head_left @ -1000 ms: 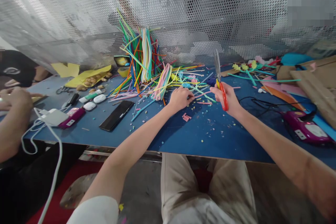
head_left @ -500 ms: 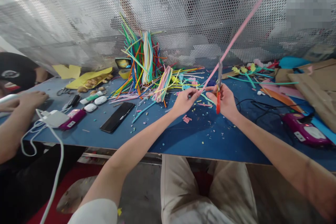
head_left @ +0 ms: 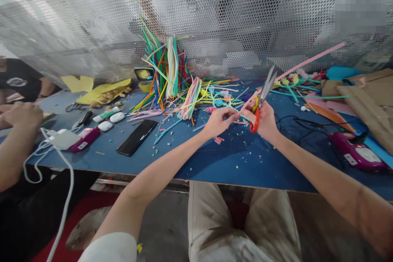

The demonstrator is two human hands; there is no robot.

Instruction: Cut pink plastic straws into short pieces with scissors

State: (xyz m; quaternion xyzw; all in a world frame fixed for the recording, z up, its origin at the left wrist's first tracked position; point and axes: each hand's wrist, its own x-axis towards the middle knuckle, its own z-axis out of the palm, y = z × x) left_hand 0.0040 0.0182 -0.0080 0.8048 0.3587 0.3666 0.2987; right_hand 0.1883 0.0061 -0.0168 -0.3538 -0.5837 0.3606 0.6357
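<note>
My left hand (head_left: 218,121) pinches the near end of a long pink pipe cleaner (head_left: 307,62) that slants up and to the right over the table. My right hand (head_left: 265,121) is closed round red-handled snips (head_left: 261,97). Their metal blades point up and right and lie against the pink stem close to my fingers. Both hands hover just above the blue table (head_left: 233,159). A heap of coloured pipe cleaners (head_left: 172,77) stands behind my left hand, with short cut bits (head_left: 218,139) scattered below.
A black phone (head_left: 136,136), white earbud cases (head_left: 110,120) and a charger with white cable (head_left: 61,139) lie at left, by another person's hands (head_left: 18,116). A magenta glue gun (head_left: 356,152) with black cords, cardboard (head_left: 365,98) and finished flowers (head_left: 288,80) lie right. A perforated metal screen (head_left: 215,20) backs the table.
My left hand picked a pink pipe cleaner off the table and raised it. Since then the stem has swung lower to the right, and the snips have tilted right alongside it.
</note>
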